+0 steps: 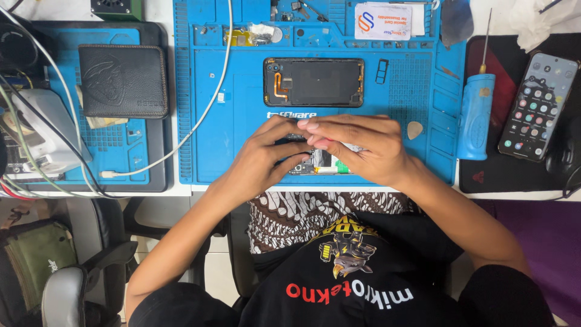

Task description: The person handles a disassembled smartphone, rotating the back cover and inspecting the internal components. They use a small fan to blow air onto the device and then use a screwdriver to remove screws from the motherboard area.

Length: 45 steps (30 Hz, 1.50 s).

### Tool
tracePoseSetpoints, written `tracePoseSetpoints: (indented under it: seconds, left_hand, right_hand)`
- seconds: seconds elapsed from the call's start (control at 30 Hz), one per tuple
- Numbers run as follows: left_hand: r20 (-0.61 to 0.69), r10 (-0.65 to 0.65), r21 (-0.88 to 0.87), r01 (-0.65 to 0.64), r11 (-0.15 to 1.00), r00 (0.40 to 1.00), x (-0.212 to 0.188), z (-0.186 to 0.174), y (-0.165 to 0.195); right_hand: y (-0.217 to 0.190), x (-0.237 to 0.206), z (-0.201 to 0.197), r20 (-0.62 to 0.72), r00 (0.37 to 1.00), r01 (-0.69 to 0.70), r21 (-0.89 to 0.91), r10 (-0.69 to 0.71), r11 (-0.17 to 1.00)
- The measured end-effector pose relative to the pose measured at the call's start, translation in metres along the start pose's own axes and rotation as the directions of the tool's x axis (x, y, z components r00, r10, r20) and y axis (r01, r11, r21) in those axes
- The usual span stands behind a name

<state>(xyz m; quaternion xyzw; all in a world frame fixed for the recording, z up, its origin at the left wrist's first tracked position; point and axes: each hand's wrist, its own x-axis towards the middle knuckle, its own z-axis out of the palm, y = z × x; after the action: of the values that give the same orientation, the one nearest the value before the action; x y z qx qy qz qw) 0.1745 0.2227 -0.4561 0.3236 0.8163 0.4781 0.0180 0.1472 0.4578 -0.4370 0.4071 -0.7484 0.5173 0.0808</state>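
— What surrounds the hands?
— Both the left hand [266,154] and right hand [363,148] close around an opened phone [318,162] at the blue mat's [242,121] near edge, fingers hiding most of it. Beyond them lies a dark phone frame [313,82]; a pick [414,129] sits just right.
— Room to move?
— Bare rubbery mat to the left, up to a white cable [203,115]. A black wallet [124,80] and lit smartphone [538,108] lie well apart

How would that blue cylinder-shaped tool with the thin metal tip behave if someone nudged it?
The blue tool looks rounded, so it would probably roll sideways across the dark pad it partly rests on. Its body seems thick and stiff, likely solid for its size. The thin metal tip looks slender, so it may bend if knocked.
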Motion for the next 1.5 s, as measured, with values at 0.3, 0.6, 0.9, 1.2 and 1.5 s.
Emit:
tracePoseSetpoints:
  seconds: [0.3,0.6,0.9,1.2,1.5]
  left_hand:
    - [-0.006,0.016,0.0,-0.016,1.0,1.0,0.001,0.001,-0.003]
    - [0.042,0.004,0.002,-0.004,1.0,0.999,0.009,0.001,0.0]
    - [-0.017,0.063,-0.016,-0.063,0.998,0.998,-0.001,0.003,-0.01]
    - [0.005,0.021,-0.009,-0.021,1.0,1.0,-0.006,0.002,-0.013]
    - [0.015,0.001,0.007,-0.001,1.0,1.0,-0.005,0.003,-0.014]
  right_hand:
    - [-0.012,0.004,-0.006,0.113,0.992,0.052,-0.003,-0.052,0.999]
    - [-0.02,0.0,-0.002,0.122,0.992,0.001,-0.003,-0.001,1.0]
    - [-0.017,0.016,-0.002,0.094,0.971,0.232,-0.175,-0.218,0.957]
    - [-0.003,0.014,0.004,0.02,0.983,0.185,-0.144,-0.184,0.972]
    - [0.001,0.009,0.002,0.011,0.997,0.081,-0.01,-0.081,0.997]
